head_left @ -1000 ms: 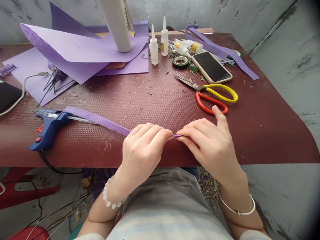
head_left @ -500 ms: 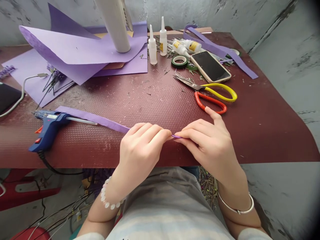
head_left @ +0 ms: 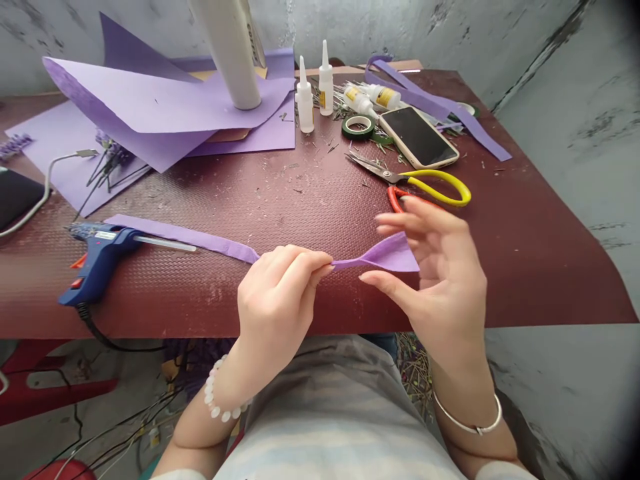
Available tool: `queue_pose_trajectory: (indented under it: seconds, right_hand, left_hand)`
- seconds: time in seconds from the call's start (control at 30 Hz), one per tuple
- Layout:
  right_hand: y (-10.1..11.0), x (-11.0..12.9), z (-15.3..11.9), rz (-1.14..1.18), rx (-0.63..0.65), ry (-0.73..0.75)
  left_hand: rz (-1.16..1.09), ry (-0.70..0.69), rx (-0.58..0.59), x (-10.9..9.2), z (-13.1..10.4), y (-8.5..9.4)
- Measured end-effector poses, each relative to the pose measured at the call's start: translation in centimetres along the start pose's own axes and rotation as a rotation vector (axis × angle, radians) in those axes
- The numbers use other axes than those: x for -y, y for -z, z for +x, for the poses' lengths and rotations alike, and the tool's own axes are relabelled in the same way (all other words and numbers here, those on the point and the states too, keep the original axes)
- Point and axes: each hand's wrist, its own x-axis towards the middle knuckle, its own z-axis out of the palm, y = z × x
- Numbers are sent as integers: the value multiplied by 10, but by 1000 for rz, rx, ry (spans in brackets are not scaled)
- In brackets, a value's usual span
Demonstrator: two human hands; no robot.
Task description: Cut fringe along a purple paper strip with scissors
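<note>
Right hand (head_left: 447,273) has come off the purple strip (head_left: 393,257) since earlier frame, now spread open around its flared end, center right; left hand (head_left: 277,287) pinches the narrowed part, center. Top center: two upright bottles (head_left: 326,92), two fallen bottles (head_left: 358,100), contents unclear. White cylinder (head_left: 233,57) upper left.

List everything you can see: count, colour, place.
Flared strip: one, purple, front centre
Glue gun: one, blue, front left
Scissors: one, yellow-red handles, centre right
Phone: one, black screen, back right
Bottles: four, whitish, back centre
Tape rolls: uncounted, green, near phone
Loose strips: uncounted, purple, back right
Sheets: several, purple, back left
Cylinder: one, white, back left
Flower stems: uncounted, purple and dark, left
Cable: one, white, far left
Table: one, maroon, centre
Left hand: one, whitish bracelet, pinching strip
Right hand: one, silver bangle, open near strip's end
</note>
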Motion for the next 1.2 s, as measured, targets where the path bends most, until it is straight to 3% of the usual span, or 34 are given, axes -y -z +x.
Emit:
queue_pose_trajectory:
  seconds: [0.1, 0.37, 0.8, 1.2]
  right_hand:
    - [-3, -2, -4, 179, 23, -127]
    - [-13, 1, -8, 302, -89, -213]
    - [-9, -1, -10, 346, -72, -196]
    - [-16, -3, -17, 372, -182, -186]
  left_hand:
    - [-28, 6, 31, -3, 0, 2]
    - [-31, 4, 77, -7, 2, 1]
    - [-116, 46, 130, -6, 4, 8]
    - [-122, 57, 149, -3, 3, 14]
